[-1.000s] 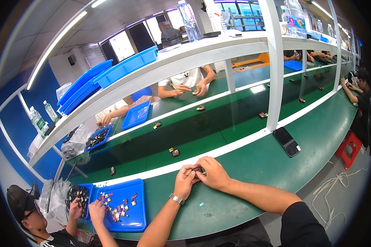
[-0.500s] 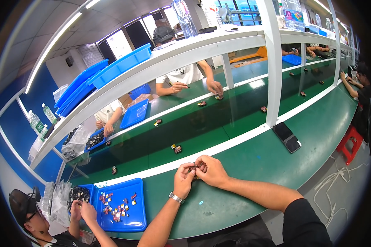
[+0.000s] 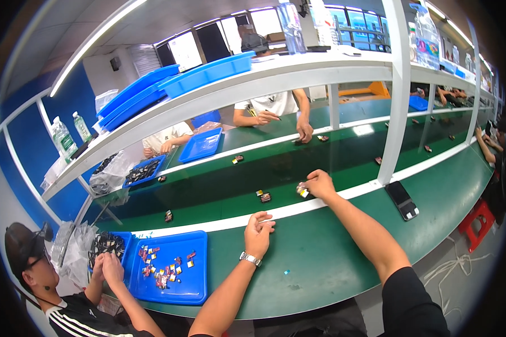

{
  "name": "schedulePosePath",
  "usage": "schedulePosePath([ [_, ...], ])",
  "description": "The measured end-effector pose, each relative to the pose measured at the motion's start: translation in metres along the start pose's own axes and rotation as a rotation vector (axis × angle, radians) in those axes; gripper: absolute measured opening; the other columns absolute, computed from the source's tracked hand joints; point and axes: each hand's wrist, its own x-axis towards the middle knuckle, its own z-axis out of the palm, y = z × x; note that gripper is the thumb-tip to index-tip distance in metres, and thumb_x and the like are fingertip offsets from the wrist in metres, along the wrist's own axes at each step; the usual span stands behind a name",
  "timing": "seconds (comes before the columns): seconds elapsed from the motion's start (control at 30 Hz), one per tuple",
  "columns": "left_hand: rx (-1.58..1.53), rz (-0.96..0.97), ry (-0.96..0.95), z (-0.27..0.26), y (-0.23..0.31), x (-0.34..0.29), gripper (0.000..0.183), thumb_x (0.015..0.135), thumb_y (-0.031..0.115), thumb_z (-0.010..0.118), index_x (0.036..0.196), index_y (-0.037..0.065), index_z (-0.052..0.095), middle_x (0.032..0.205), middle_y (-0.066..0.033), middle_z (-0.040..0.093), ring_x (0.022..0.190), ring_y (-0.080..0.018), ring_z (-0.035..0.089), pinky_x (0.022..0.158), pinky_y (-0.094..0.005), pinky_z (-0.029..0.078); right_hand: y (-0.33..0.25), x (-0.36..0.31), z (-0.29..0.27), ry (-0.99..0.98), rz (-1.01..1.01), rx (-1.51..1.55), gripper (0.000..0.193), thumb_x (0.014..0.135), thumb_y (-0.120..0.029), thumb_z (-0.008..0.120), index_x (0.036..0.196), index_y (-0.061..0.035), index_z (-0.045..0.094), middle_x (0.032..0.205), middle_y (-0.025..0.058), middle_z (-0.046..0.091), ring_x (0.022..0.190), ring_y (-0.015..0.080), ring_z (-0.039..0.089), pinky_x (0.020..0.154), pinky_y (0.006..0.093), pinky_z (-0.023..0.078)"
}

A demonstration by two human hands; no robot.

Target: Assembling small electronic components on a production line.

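My right hand (image 3: 320, 185) reaches over the near side of the green conveyor belt (image 3: 225, 209). Its fingertips are closed on a small electronic part (image 3: 303, 192) with a yellow-and-white tab; whether the part rests on the belt I cannot tell. Beside the white belt rail, my left hand (image 3: 257, 235) is raised over the green worktop (image 3: 331, 253). Its fingers are loosely bent and apart, with nothing visible in them. A similar dark red part (image 3: 265, 197) lies on the belt left of my right hand, with a small yellow-and-white tab next to it.
A blue tray (image 3: 194, 281) of similar parts stands at my left, near a co-worker's hands (image 3: 109, 268). A black phone (image 3: 400, 201) lies on the right. A white shelf post (image 3: 400, 95) rises beyond the rail. Across the belt, another person's hand (image 3: 305, 132) reaches over it.
My hands, together over the worktop before, have separated. The right one has moved forward and right to the belt with the part; the left has opened. The whole view has shifted slightly.
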Motion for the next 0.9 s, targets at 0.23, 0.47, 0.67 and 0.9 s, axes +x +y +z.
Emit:
schedulePosePath([
  [0.23,0.007,-0.103,0.029,0.003,0.003,0.004,0.016,0.089,0.0,0.055,0.106,0.001,0.055,0.103,-0.0105,0.064,0.084,-0.015,0.065,0.068,-0.0261,0.053,-0.02,-0.011,0.01,0.263,-0.42,-0.598,0.03,0.077,-0.015,0.066,0.103,-0.0017,0.06,0.101,0.0185,0.059,0.097,0.037,0.057,0.086,0.047,0.05],
  [0.47,-0.027,-0.117,0.06,-0.003,-0.003,0.006,0.009,0.09,0.001,0.057,0.097,0.003,0.053,0.089,-0.0069,0.064,0.069,-0.0111,0.059,0.057,-0.0229,0.048,-0.048,-0.063,0.118,0.035,-0.349,-0.612,0.069,0.068,-0.039,0.082,0.11,0.0023,0.047,0.106,0.0221,0.058,0.104,0.0384,0.057,0.082,0.0461,0.051],
  [0.67,-0.134,-0.161,0.103,-0.01,-0.005,0.007,0.006,0.094,0.008,0.054,0.096,0.003,0.052,0.084,-0.0088,0.063,0.063,-0.0112,0.057,0.055,-0.0226,0.047,-0.016,-0.058,0.055,-0.288,-0.311,-0.088,0.048,0.071,-0.019,0.079,0.109,-0.0049,0.053,0.112,0.0122,0.06,0.109,0.0266,0.057,0.086,0.0386,0.049],
  [0.9,-0.129,-0.455,-0.373,-0.01,0.021,0.007,0.034,0.103,0.03,0.042,0.11,0.0,0.056,0.092,-0.0111,0.065,0.071,-0.0137,0.063,0.064,-0.0252,0.052,-0.03,-0.131,-0.04,-0.647,-0.669,-0.043,0.047,0.076,-0.007,0.074,0.119,-0.008,0.055,0.118,0.0066,0.058,0.118,0.025,0.049,0.101,0.037,0.041],
])
